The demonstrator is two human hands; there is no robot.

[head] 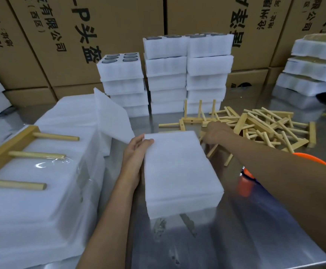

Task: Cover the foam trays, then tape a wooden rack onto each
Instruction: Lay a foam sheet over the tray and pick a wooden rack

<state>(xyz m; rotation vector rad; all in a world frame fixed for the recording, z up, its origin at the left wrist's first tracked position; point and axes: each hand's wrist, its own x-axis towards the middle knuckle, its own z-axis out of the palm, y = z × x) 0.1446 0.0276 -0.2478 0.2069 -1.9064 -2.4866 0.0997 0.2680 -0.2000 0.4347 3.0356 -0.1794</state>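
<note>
head view only. steel tabletop (255, 239), crowded. covered foam tray (179, 171) lies near the middle of the tabletop, white cover sheet flush on top, no rack on it yet. left hand (135, 156) rests against the tray's left side, thumb hooked over the far-left corner of the cover, fingers along the edge; it steadies the tray rather than lifting it. right hand (215, 133) reaches past the tray's far-right corner into the loose pile of wooden racks (265, 129) toward the right edge of the tabletop; fingers curl down among the sticks, but cannot tell whether they have closed on one. finished tray with a taped rack (18, 158) sits on a stack at the left edge, clear tape glinting over the pegs. spare cover sheets (111, 117) lean just behind it. uncovered trays in stacks (166, 74) along the far edge, cardboard cartons (100, 26) behind. orange tape dispenser (245, 181) near the right forearm, blurred. judgement: covering done for this tray; step in hand is fetching a rack. next calls for pulling one rack free of the tangle, laying it flat on the cover, then taping.
</note>
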